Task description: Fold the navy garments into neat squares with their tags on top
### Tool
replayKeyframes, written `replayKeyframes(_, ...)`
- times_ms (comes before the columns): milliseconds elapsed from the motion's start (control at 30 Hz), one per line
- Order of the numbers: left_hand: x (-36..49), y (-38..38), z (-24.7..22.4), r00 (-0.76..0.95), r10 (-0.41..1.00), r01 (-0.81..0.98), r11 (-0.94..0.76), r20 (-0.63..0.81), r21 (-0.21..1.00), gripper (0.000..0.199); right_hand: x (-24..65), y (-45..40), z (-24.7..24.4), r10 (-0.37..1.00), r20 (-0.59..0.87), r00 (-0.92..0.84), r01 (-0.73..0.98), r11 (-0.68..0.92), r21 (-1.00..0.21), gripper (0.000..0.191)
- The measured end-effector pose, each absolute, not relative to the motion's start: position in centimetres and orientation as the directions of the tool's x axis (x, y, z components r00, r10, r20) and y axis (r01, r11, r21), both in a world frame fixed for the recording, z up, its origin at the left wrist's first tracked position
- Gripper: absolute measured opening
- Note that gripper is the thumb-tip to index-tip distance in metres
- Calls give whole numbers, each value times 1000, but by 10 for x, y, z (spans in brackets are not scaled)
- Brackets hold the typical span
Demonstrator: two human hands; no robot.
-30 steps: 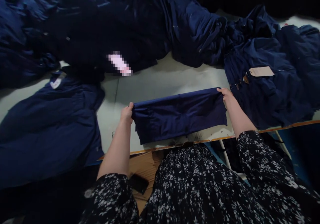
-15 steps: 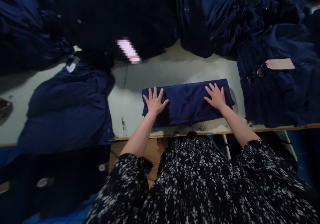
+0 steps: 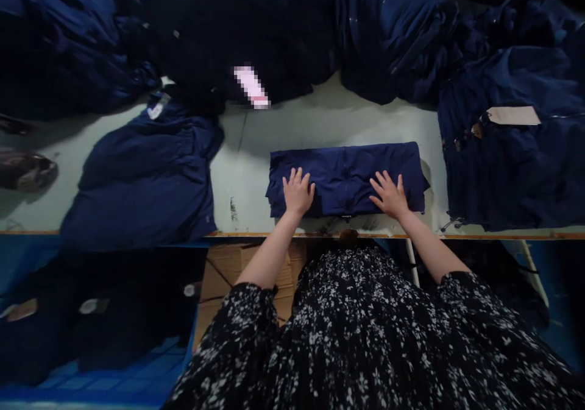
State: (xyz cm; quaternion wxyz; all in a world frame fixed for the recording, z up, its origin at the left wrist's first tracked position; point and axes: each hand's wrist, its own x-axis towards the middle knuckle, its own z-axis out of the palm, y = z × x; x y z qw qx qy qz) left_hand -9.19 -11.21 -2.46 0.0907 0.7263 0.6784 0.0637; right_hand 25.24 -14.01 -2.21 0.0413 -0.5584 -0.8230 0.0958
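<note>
A navy garment [image 3: 342,181], folded into a long flat rectangle, lies near the front edge of the pale table [image 3: 292,123]. Flat on its left part rests my left hand [image 3: 299,192], fingers spread. My right hand [image 3: 390,194] lies the same way on its right part, open with the fingers apart. Neither hand grips the cloth. A small brown tag [image 3: 349,236] hangs at the table edge below the garment's middle.
To the left lies another navy garment [image 3: 150,178] with a white label. Navy garments with a cream tag [image 3: 514,116] are piled at right. A heap of dark blue clothing [image 3: 256,26] spans the back. Below the edge are cardboard [image 3: 223,276] and a blue crate [image 3: 123,379].
My left hand has moved right and nearer the front edge on the garment, and my right hand slightly nearer too. The camera view has shifted a little left.
</note>
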Motion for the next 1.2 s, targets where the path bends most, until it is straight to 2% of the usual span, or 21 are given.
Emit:
replayKeyframes(167,-113,-133,-53,205,970,928,-148,-134,342,60,242,-161,-40,868,-149,-473,876,445,-189,58)
replayKeyframes(233,-127,-134,-56,195,978,915,-154,-76,373,56,247,-158,-46,850,-165,-500,862,470,-189,61)
replayKeyframes(333,-137,-153,-49,183,982,924,-189,51,332,48,263,-160,-48,795,-83,-601,792,580,-189,66)
replayKeyframes(433,-133,-186,-41,310,951,926,-302,1,225,52,273,-171,-48,759,-13,-651,752,642,-151,61)
replayKeyframes(567,-121,-204,-37,368,923,928,-357,-111,110,67,261,-177,-44,801,-41,-597,802,595,-57,63)
replayKeyframes(767,-113,-172,-32,410,892,905,-424,-189,-33,43,234,-165,-30,831,-195,-520,841,538,49,50)
replayKeyframes(900,-113,-159,-25,387,892,908,-413,-232,-72,40,225,-162,-16,858,-233,-458,872,484,67,45)
replayKeyframes(1067,-126,-139,8,396,879,908,-417,-267,-28,41,230,-145,12,875,-271,-402,907,421,13,36)
replayKeyframes(1200,-139,-114,58,370,907,929,-361,-201,83,46,247,-124,56,896,-197,-397,918,389,-80,38)
